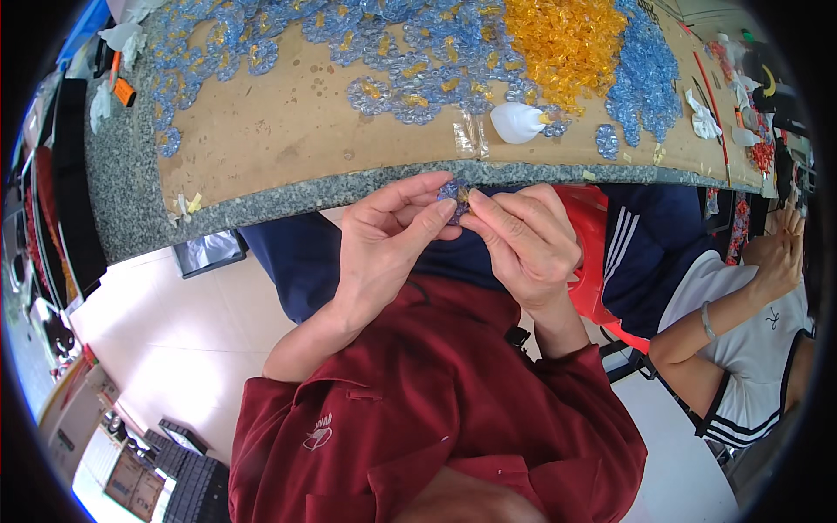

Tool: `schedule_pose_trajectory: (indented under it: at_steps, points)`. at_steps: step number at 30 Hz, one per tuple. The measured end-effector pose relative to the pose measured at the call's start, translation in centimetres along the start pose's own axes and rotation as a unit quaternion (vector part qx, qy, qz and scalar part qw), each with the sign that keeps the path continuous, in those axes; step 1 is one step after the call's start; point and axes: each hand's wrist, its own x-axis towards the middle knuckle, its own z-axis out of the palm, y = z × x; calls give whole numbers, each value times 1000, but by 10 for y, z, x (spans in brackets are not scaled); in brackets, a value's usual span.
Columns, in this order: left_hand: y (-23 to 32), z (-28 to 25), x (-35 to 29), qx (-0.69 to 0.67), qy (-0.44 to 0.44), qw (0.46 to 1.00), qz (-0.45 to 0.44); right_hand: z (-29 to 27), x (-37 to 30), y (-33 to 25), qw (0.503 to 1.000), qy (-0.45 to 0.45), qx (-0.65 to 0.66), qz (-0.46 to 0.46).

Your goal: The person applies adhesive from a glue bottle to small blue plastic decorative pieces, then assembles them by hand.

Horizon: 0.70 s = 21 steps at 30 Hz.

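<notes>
Just off the table's near edge, my two hands meet at a small clear blue plastic piece. My left hand pinches its left side between thumb and fingers. At its right side, the closed thumb and fingertips of my right hand grip the piece, where a bit of yellow shows. My fingertips hide part of it. Beyond them on the cardboard lie many flower-shaped blue pieces with orange-yellow bits among them. A white squeeze bottle lies on its side there, near loose blue pieces.
A pile of orange-yellow plastic parts and a heap of blue ones sit far right. An orange-handled cutter lies at the left. The granite table edge runs before me. Another person's arm is at right.
</notes>
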Motion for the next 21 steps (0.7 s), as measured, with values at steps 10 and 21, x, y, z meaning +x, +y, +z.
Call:
schedule_pose_trajectory:
  at_steps: [10, 21]
  points:
    - [-2, -1, 3, -34, -10, 999, -6, 3, -5, 2, 1000, 23, -8, -2]
    - [-3, -8, 5, 33, -42, 998, -31, -3, -5, 2, 999, -21, -25, -27]
